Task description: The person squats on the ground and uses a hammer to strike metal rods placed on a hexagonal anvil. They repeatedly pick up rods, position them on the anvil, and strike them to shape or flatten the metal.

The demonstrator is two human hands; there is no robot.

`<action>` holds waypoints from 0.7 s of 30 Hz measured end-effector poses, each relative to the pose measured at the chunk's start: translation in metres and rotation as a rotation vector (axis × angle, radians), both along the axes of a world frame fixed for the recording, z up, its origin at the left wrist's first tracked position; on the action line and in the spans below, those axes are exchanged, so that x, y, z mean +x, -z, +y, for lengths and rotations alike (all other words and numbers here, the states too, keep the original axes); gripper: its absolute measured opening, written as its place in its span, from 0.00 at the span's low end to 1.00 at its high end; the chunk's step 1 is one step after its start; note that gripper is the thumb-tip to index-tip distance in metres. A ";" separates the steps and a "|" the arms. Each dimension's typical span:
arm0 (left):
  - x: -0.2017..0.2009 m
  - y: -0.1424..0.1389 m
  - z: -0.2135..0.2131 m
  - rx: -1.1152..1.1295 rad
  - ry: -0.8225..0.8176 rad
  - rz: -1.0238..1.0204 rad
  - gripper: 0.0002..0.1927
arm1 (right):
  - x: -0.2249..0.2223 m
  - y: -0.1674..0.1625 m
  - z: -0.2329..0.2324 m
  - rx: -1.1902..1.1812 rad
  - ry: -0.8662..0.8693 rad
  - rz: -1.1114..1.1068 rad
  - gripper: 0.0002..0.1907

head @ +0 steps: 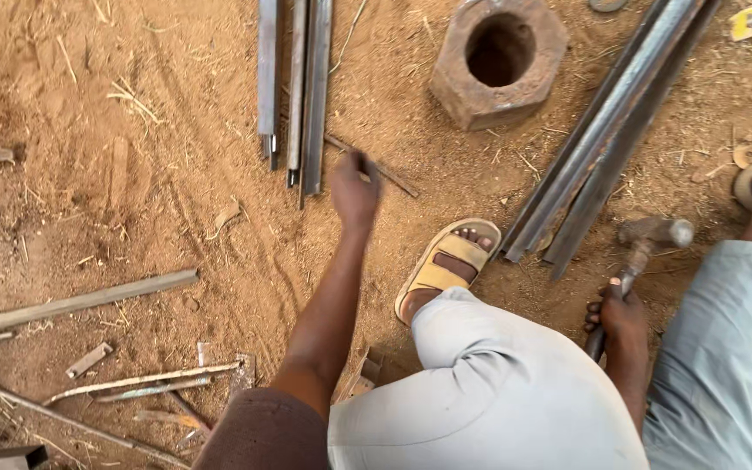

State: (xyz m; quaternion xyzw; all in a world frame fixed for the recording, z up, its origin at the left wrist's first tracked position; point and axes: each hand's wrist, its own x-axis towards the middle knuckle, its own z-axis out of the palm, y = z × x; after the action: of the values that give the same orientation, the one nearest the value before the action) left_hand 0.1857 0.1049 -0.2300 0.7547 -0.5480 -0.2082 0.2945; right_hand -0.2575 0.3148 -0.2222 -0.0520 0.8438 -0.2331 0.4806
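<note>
My left hand [354, 190] reaches forward over the sandy ground and closes on a thin rusty metal rod [391, 177] that lies slanted just right of a bundle of grey steel bars [299, 87]. My right hand [621, 315] grips the handle of a hammer [650, 239], whose metal head points up and right near my knee. My left foot in a yellow sandal [446, 264] rests between the two hands. My legs in pale trousers fill the lower right.
A large rusty hexagonal nut [498, 59] sits at the top. Long angle-iron lengths [607, 130] slant at the right. A flat bar [80, 303] and scrap pieces [145, 380] lie at the lower left on the dirt.
</note>
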 end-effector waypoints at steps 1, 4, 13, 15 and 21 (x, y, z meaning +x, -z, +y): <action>0.029 0.006 -0.011 0.015 -0.089 -0.189 0.08 | 0.003 -0.002 0.000 0.001 -0.001 0.006 0.20; 0.073 0.015 -0.035 0.036 -0.075 -0.492 0.20 | 0.012 -0.008 -0.001 0.000 0.019 0.013 0.19; 0.080 0.006 -0.085 0.182 -0.278 -0.452 0.34 | 0.022 -0.018 -0.005 -0.035 0.038 0.014 0.20; 0.090 0.004 -0.094 0.218 -0.258 -0.433 0.30 | 0.025 -0.021 -0.005 -0.037 0.040 0.016 0.20; 0.115 -0.004 -0.104 0.326 0.027 -0.537 0.18 | 0.036 -0.034 -0.009 -0.026 0.013 0.040 0.18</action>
State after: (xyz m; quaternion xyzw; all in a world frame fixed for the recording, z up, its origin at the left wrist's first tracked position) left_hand 0.3004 0.0005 -0.2255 0.8128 -0.5753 -0.0906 0.0117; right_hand -0.2216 0.3056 -0.1885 -0.0575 0.8506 -0.2460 0.4612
